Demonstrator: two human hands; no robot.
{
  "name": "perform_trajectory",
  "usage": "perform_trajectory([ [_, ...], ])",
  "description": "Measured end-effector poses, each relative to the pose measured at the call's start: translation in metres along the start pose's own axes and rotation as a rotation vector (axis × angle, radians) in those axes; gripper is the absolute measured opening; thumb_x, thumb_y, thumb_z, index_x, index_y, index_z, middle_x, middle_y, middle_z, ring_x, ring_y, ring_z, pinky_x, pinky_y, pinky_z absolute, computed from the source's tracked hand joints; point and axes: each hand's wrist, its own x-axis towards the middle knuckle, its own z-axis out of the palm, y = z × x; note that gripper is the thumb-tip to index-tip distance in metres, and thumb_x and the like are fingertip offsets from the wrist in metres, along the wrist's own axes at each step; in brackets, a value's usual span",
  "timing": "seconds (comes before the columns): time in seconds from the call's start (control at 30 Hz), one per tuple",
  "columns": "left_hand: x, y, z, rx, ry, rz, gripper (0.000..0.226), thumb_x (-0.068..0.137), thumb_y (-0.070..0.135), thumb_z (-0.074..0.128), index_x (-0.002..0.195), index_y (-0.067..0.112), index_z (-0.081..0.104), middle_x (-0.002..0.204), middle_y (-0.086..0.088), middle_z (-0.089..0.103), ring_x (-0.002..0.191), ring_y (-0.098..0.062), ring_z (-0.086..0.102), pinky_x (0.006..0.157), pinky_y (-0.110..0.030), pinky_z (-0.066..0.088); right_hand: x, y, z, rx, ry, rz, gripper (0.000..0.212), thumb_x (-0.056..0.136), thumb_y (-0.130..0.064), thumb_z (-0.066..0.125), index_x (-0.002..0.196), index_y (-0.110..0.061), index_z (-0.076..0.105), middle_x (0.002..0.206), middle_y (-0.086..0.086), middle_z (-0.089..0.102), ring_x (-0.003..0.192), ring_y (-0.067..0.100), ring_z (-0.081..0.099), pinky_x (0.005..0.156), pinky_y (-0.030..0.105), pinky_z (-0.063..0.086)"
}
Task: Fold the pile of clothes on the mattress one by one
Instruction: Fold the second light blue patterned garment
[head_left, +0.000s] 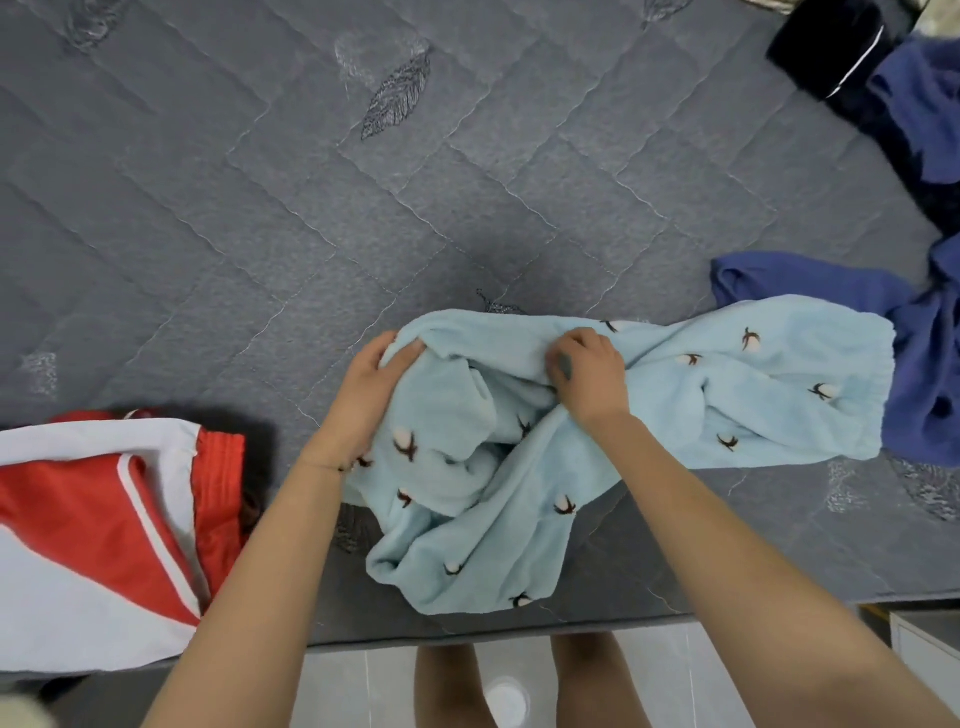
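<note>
Blue cloth (727, 395), crumpled at the near edge of the mattress (260, 234), its far edge bunched in the left grip (382, 369) and right grip (587, 371); soft, light and limp, probably best held by its corners.

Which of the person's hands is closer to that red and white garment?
Left. The left hand grips the light blue cloth to the right of the red and white garment; the right hand grips it farther right.
</note>
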Motion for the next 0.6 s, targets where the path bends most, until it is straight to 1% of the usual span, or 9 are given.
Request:
perform_trajectory([
  [0.07, 0.005, 0.017, -0.017, 0.072, -0.093, -0.051, 0.018, 0.082, 0.045, 0.071, 0.087, 0.028, 0.074, 0.094, -0.002, 0.074, 0.085, -0.017, 0.069, 0.076, -0.032, 0.057, 0.007, 0.005, -0.005, 0.056, 0.033, -0.002, 0.015, 0.089, -0.005, 0.057, 0.100, -0.002, 0.068, 0.110, 0.015, 0.060, 0.105, 0.035, 0.053, 0.092, 0.038, 0.037],
  [0.1, 0.008, 0.025, -0.025, 0.125, -0.132, -0.072, 0.024, 0.080, 0.045, 0.073, 0.089, 0.023, 0.075, 0.092, -0.004, 0.074, 0.082, -0.018, 0.070, 0.071, -0.029, 0.058, 0.009, 0.006, -0.007, 0.071, 0.047, 0.000, 0.016, 0.089, -0.006, 0.059, 0.102, -0.003, 0.066, 0.111, 0.015, 0.060, 0.106, 0.035, 0.053, 0.091, 0.038, 0.038],
  [0.2, 0.015, 0.041, -0.043, 0.228, -0.209, -0.140, 0.037, 0.076, 0.040, 0.077, 0.098, 0.010, 0.073, 0.094, -0.010, 0.075, 0.080, -0.020, 0.071, 0.066, -0.026, 0.058, 0.014, 0.001, -0.007, 0.058, -0.001, -0.017, 0.039, 0.085, -0.017, 0.068, 0.123, -0.012, 0.059, 0.126, 0.009, 0.054, 0.117, 0.028, 0.046, 0.098, 0.037, 0.035],
  [0.27, 0.020, 0.047, -0.048, 0.269, -0.233, -0.167, 0.033, 0.076, 0.037, 0.072, 0.096, 0.011, 0.074, 0.092, -0.010, 0.075, 0.077, -0.018, 0.071, 0.065, -0.024, 0.058, 0.018, -0.002, -0.005, 0.000, -0.017, -0.064, 0.032, 0.087, -0.017, 0.065, 0.119, -0.011, 0.062, 0.121, 0.008, 0.058, 0.114, 0.029, 0.049, 0.097, 0.036, 0.035],
  [0.37, 0.032, 0.050, -0.053, 0.217, -0.163, -0.145, 0.029, 0.084, 0.026, 0.069, 0.106, 0.007, 0.071, 0.097, -0.012, 0.074, 0.084, -0.021, 0.071, 0.074, -0.030, 0.058, 0.028, -0.002, -0.012, 0.128, 0.039, -0.003, 0.019, 0.092, -0.010, 0.057, 0.108, -0.005, 0.066, 0.099, 0.014, 0.067, 0.096, 0.033, 0.058, 0.081, 0.036, 0.041],
  [0.43, 0.041, 0.047, -0.061, 0.123, -0.112, -0.147, 0.038, 0.081, 0.022, 0.070, 0.113, 0.001, 0.067, 0.103, -0.016, 0.072, 0.092, -0.026, 0.068, 0.083, -0.035, 0.056, 0.034, -0.002, -0.020, 0.234, 0.105, 0.095, 0.021, 0.096, -0.011, 0.052, 0.109, -0.006, 0.067, 0.092, 0.015, 0.069, 0.087, 0.032, 0.060, 0.073, 0.033, 0.041],
  [0.47, 0.046, 0.043, -0.067, 0.092, -0.115, -0.158, 0.042, 0.077, 0.023, 0.072, 0.111, 0.000, 0.066, 0.102, -0.015, 0.072, 0.091, -0.025, 0.067, 0.082, -0.034, 0.056, 0.038, -0.001, -0.024, 0.255, 0.147, 0.132, 0.023, 0.097, -0.011, 0.050, 0.112, -0.008, 0.068, 0.092, 0.015, 0.069, 0.085, 0.032, 0.061, 0.071, 0.032, 0.040],
  [0.53, 0.055, 0.032, -0.078, 0.135, -0.166, -0.212, 0.034, 0.071, 0.023, 0.074, 0.099, 0.005, 0.067, 0.091, -0.008, 0.073, 0.083, -0.021, 0.067, 0.073, -0.028, 0.058, 0.046, -0.002, -0.028, 0.248, 0.187, 0.192, 0.028, 0.098, -0.011, 0.045, 0.115, -0.012, 0.068, 0.094, 0.013, 0.070, 0.086, 0.031, 0.061, 0.070, 0.031, 0.040],
  [0.6, 0.059, 0.016, -0.087, 0.311, -0.218, -0.261, 0.016, 0.079, 0.019, 0.072, 0.091, 0.013, 0.064, 0.084, -0.003, 0.070, 0.078, -0.018, 0.063, 0.068, -0.027, 0.053, 0.052, -0.008, -0.027, 0.219, 0.174, 0.199, 0.030, 0.099, -0.010, 0.043, 0.118, -0.013, 0.067, 0.101, 0.013, 0.070, 0.092, 0.033, 0.061, 0.073, 0.032, 0.041],
])
